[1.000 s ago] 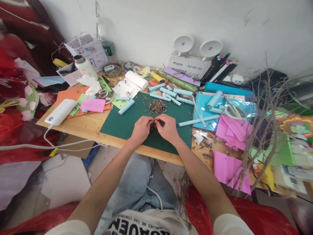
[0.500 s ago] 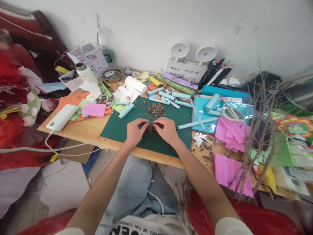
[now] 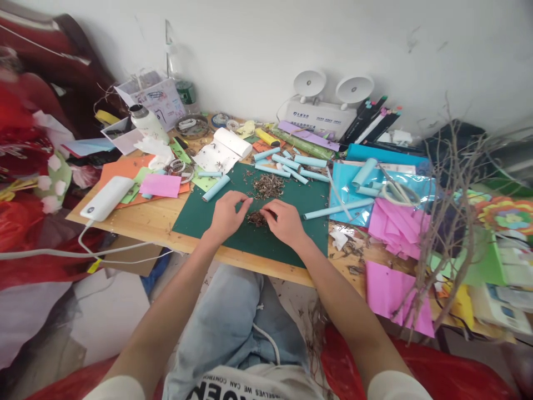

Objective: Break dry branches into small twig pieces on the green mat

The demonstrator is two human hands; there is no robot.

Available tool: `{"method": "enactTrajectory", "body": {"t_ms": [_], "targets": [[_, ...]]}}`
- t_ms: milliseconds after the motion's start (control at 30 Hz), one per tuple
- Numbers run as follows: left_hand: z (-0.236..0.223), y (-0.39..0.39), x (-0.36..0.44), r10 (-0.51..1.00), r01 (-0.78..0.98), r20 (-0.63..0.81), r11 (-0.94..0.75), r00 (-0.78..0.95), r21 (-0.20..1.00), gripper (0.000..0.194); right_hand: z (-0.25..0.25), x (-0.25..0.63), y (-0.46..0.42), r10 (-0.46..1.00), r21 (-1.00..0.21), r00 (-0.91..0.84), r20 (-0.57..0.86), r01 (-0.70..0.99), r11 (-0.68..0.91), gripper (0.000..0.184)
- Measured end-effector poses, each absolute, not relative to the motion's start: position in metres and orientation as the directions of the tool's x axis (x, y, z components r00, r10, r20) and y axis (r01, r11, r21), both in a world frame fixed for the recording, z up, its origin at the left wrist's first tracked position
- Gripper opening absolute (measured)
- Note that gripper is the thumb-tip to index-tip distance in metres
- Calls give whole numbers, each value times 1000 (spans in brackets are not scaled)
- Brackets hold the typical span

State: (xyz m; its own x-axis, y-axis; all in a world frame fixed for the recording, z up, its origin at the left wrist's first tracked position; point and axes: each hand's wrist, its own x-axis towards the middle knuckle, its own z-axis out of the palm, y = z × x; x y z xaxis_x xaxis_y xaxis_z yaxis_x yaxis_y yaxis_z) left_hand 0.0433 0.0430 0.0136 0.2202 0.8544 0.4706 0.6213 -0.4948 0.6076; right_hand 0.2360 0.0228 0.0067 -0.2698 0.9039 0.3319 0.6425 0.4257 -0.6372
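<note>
Over the dark green mat (image 3: pixel 283 244), my left hand (image 3: pixel 227 215) and my right hand (image 3: pixel 283 222) face each other, a small gap between their fingertips. On each hand thumb and forefinger come together in a pinch; anything between them is too small to make out. Just below and between the fingertips lies a small pile of brown dry bits (image 3: pixel 257 218), like crumbled leaves or twigs. A larger heap of the same brown bits (image 3: pixel 268 186) sits behind it on the mat.
Several light-blue paper tubes (image 3: pixel 308 161) lie behind the heap, and a long tube (image 3: pixel 333 210) is at the right. A white power bank (image 3: pixel 107 198) stands left. Bare twigs (image 3: pixel 449 239) and pink paper (image 3: pixel 397 297) occupy the right. An emergency light (image 3: pixel 320 116) stands against the wall.
My left hand has drawn back slightly up and left, widening the gap to my right hand and uncovering more of the small pile. My right hand is nearly still.
</note>
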Motion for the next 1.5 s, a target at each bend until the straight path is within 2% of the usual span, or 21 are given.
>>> {"method": "enactTrajectory", "body": {"t_ms": [33,100,167,300,500,633,1000,1500], "targets": [[14,50,44,862,628,463,-480,206,613,12,6,236,23,906,-631,-271,326,651,422,18],[14,64,47,872,628,438,-469,219,621,21,5,236,23,907,-615,-272,320,669,418,23],[11,79,50,866,690,433,-474,251,547,22,6,236,23,908,-603,-272,319,681,416,24],[2,100,58,862,797,405,-463,304,388,20,8,236,21,896,-601,-286,339,667,440,13],[-5,111,68,855,822,367,-482,366,303,24,9,233,18,886,-577,-306,349,674,460,19],[-5,116,69,870,831,338,-462,358,309,20,8,234,18,887,-578,-302,350,676,458,19],[8,111,65,841,793,448,-483,303,372,24,7,235,21,892,-588,-276,357,676,444,20],[8,107,62,861,744,485,-422,152,518,22,7,234,20,890,-583,-289,352,677,450,20]]}}
